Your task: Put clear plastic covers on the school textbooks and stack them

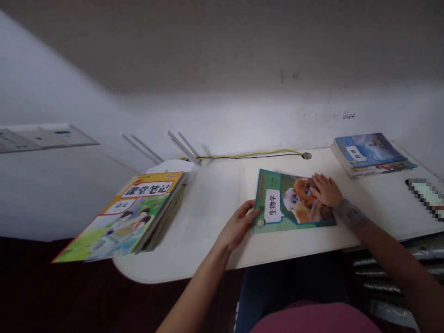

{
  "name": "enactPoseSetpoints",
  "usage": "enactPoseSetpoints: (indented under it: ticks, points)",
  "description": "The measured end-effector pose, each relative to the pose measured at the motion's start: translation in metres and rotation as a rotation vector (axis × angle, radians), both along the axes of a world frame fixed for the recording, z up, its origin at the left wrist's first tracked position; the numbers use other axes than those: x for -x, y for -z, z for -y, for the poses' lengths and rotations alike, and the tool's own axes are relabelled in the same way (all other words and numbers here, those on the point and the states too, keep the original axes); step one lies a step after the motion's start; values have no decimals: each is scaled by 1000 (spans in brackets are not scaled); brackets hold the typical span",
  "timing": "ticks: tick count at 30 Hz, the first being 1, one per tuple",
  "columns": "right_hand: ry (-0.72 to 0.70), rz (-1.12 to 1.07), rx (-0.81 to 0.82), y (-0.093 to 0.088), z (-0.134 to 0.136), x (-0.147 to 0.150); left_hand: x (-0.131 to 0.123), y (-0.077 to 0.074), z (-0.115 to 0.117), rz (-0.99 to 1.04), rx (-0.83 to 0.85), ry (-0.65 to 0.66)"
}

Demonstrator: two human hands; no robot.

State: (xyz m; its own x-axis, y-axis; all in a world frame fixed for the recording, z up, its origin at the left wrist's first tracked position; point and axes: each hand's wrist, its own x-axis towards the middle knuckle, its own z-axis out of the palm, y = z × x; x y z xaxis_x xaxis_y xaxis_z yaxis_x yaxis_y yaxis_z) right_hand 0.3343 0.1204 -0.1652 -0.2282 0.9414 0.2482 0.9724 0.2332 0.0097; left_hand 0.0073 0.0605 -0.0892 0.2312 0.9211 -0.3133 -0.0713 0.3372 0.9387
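Note:
A green biology textbook (274,222), with golden monkeys on its cover, lies closed on the white desk (222,254) in front of me. My left hand (239,224) grips its left edge, fingers curled at the side. Spread flat over the upper right of the cover is my right hand (326,190), with a grey band on the wrist. Just left of the textbook, a clear, thin plastic sheet (211,208) lies on the desk.
A stack of books topped by a yellow-green notebook (121,217) juts past the desk's left edge. Another book stack (367,150) sits at the back right, near a blurred-out device (428,196). A yellow-black cable (249,154) runs along the wall to a desk hole (307,156).

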Motion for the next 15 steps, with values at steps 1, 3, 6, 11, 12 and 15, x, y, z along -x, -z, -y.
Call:
enactPoseSetpoints:
  ticks: [1,3,6,11,12,15]
  points:
    - [-2,-5,2,0,0,0,-1,0,-1,60,36,-15]
    - [-2,-18,5,0,0,1,-1,1,-5,130,102,-67]
    - [-6,-52,16,1,1,1,-1,7,-12,162,228,-46]
    - [-31,-396,-75,5,-6,-7,7,7,-13,230,233,4]
    - [-12,-493,-114,5,-9,-10,12,3,-13,248,204,-2]
    - [45,-647,-188,4,-18,-18,19,-12,-20,306,163,-9]
